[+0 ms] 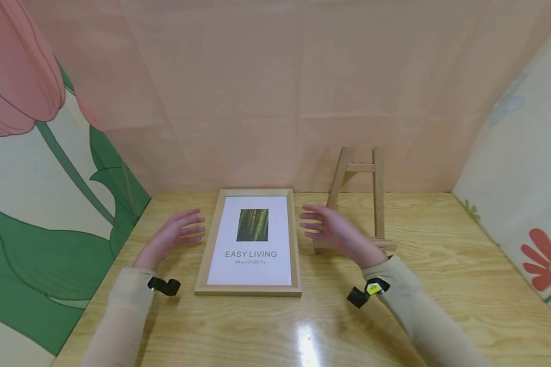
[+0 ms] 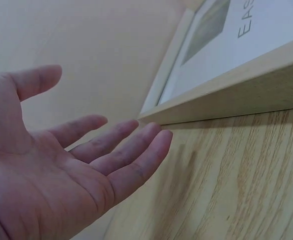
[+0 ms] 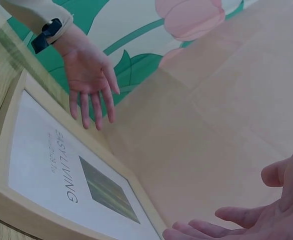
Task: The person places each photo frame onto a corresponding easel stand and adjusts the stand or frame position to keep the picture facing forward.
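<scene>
A light wooden picture frame (image 1: 257,266) lies flat on the table, its white insert printed with "EASY LIVING" and a small green picture. My left hand (image 1: 174,235) hovers just off the frame's left side, fingers spread and slightly bent, palm facing it. Over on the other side, my right hand (image 1: 332,229) faces the frame the same way, apart from its right edge. Both palms are bare in the wrist views, where the left hand (image 2: 61,170) and the right hand (image 3: 251,215) hold nothing. Behind the right hand stands a small wooden easel (image 1: 378,204), partly covered by it.
The wood-grain table (image 1: 239,331) ends at a pink cloth backdrop (image 1: 239,102) close behind the frame. Flower-printed panels border the left (image 1: 36,265) and right sides. Each wrist carries a small black camera (image 1: 165,286).
</scene>
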### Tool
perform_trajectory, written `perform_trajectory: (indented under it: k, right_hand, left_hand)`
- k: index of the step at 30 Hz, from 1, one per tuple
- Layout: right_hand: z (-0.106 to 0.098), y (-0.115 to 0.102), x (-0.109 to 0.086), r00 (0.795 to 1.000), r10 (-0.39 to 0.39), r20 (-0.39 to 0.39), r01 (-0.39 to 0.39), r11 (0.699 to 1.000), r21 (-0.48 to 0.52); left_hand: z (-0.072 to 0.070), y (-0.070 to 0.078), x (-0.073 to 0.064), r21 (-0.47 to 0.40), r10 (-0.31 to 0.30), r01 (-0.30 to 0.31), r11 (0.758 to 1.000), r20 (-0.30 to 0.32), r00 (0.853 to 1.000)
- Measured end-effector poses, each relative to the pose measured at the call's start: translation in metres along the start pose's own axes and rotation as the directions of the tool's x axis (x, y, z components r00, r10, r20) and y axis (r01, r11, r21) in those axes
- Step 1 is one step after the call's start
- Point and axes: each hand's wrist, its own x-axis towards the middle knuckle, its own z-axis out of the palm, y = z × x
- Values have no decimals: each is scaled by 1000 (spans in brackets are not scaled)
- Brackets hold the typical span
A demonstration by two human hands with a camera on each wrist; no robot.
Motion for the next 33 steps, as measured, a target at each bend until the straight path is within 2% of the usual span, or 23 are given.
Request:
perform_trajectory:
  k: [6, 16, 21, 27, 31, 33]
  right_hand:
    - [3, 4, 9, 999, 25, -24, -25, 1000, 19]
    - [9, 2, 21, 994, 57, -94, -60, 998, -30]
    - [11, 1, 30, 980, 118, -162, -121, 993, -9]
    - [9, 4, 42, 961, 180, -209, -176, 984, 34]
    - [6, 8, 47, 956, 205, -211, -196, 979, 61]
    - [5, 10, 51, 954, 216, -210, -204, 976, 80]
  left_hand:
    - [-1, -3, 0, 1, -12, 12, 1000, 6, 1000]
    - [-4, -7, 1, 24, -37, 37, 999, 9, 999]
    - [-3, -7, 3, 32, -53, 52, 998, 19, 998]
    - [-5, -10, 6, 51, -64, 63, 997, 27, 998]
    - [-11, -20, 14, 81, -77, 75, 994, 17, 997]
    - [-14, -26, 19, 65, -90, 90, 994, 4, 996]
